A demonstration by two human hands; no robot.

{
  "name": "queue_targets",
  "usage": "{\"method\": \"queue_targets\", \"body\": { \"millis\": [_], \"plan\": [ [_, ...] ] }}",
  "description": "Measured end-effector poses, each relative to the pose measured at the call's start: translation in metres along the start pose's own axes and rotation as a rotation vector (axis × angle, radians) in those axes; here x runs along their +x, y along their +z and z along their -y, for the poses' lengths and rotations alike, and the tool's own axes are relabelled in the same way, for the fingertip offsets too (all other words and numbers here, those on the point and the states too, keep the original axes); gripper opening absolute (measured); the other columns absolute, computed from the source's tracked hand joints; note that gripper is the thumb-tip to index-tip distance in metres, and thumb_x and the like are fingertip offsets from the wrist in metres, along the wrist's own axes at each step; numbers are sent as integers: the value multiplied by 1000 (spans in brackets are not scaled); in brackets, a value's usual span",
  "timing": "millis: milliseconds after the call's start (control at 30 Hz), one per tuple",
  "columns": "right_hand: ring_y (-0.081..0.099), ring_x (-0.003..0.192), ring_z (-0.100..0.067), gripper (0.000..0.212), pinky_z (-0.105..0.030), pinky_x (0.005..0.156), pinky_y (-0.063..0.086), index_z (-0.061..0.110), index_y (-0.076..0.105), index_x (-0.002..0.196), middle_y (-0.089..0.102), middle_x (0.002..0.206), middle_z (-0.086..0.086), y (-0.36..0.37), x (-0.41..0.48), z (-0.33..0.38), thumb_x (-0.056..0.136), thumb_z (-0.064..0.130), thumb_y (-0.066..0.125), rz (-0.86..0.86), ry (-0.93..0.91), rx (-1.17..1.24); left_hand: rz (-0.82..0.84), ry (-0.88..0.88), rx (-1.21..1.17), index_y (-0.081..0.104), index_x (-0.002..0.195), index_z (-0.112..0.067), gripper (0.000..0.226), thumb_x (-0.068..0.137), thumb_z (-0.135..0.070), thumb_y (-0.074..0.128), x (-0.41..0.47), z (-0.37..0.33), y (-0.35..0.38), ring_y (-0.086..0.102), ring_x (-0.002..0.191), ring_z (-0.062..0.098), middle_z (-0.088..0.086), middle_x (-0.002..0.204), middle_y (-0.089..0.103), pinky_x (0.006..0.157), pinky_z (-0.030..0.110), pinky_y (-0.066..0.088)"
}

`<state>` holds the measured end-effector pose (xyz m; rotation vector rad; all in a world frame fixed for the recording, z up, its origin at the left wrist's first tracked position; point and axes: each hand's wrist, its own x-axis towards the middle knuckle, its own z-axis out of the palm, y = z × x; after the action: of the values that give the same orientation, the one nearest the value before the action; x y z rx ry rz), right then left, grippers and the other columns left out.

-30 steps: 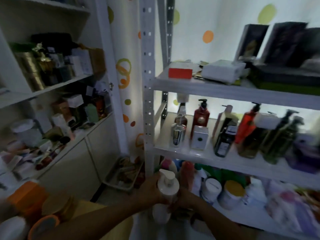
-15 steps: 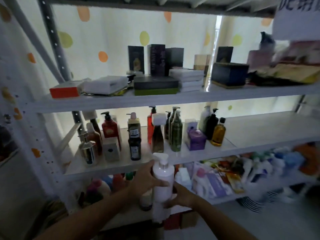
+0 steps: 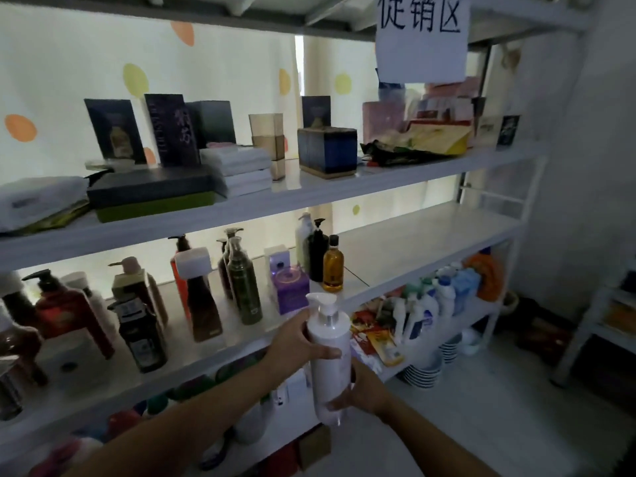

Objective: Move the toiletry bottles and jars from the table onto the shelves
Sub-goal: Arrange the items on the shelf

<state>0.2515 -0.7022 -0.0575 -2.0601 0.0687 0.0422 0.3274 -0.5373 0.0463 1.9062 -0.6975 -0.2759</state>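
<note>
Since a moment ago the view has swung right along the shelves, and the white pump bottle (image 3: 328,356) has come up nearer the middle shelf (image 3: 430,242). Both hands are clamped on it: the left hand (image 3: 296,346) wraps the upper body just below the pump, and the right hand (image 3: 361,387) cups the lower part from beneath. The bottle is upright, held in the air just in front of the shelf's front edge, not yet resting on anything.

Just beyond it stand a purple box (image 3: 290,287) and an amber bottle (image 3: 333,265), with taller dark bottles packed to the left. To the right the middle shelf is bare.

The risk, as I see it, is the crowd on the left: setting the bottle down there could nudge the purple box or tip a tall neighbour. The pump head might also catch the upper shelf (image 3: 309,194) if lifted high. The light is dim, so I cannot tell how firm the lower grip is.
</note>
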Motion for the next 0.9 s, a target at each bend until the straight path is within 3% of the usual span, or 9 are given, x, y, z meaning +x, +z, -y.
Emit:
{"method": "queue_targets", "body": {
  "millis": [67,167,267,333,467,633,767,900],
  "plan": [
    [50,119,-1,92,-33,103,45,24,43,133,54,130,9,-15,-1,-3,54,36,90,-56,35,-12,24,15,35,54,122,-20,83,50,-41,90,19,0,15,58,107,11,-5,118,62,91,28,50],
    [48,117,3,87,-15,98,43,23,39,132,51,128,10,-37,8,-7,60,19,88,-116,35,13,82,20,24,51,125,-20,79,57,-31,90,51,3,32,57,109,9,-5,121,60,90,21,48],
    [49,120,-7,87,-29,102,44,26,41,130,52,128,8,-61,27,-21,58,23,88,-171,59,20,126,42,-10,51,121,-22,71,61,-21,88,87,1,46,56,101,1,-11,112,61,74,4,45],
    [50,118,-9,84,-28,98,44,28,42,127,54,125,8,-78,43,-29,57,24,88,-199,72,12,140,65,-25,51,114,-26,65,61,-16,88,112,-3,54,55,95,-3,-16,105,59,71,2,43],
    [51,115,-9,82,-22,95,43,29,41,125,55,124,7,-117,81,-39,58,20,88,-215,85,-18,139,95,-47,51,110,-32,71,51,-30,91,166,-6,65,58,100,6,-11,109,62,82,15,49],
    [52,108,-7,81,-8,83,42,26,41,123,54,116,10,-166,132,-48,58,14,88,-258,85,-51,116,127,-78,53,110,-31,73,48,-29,92,234,-15,73,60,100,12,-12,106,64,81,20,51],
    [51,115,-13,83,-30,97,46,26,42,124,54,124,5,-198,166,-61,56,26,89,-329,85,-65,122,149,-87,55,119,-22,90,39,-49,86,281,-20,83,60,107,16,-4,114,65,91,39,53],
    [51,109,-8,77,-24,91,47,27,44,120,55,118,8,-224,190,-69,57,26,87,-338,68,-4,114,171,-53,51,126,-19,89,47,-42,86,311,-28,95,57,110,18,-3,119,61,92,39,51]
  ]
}}
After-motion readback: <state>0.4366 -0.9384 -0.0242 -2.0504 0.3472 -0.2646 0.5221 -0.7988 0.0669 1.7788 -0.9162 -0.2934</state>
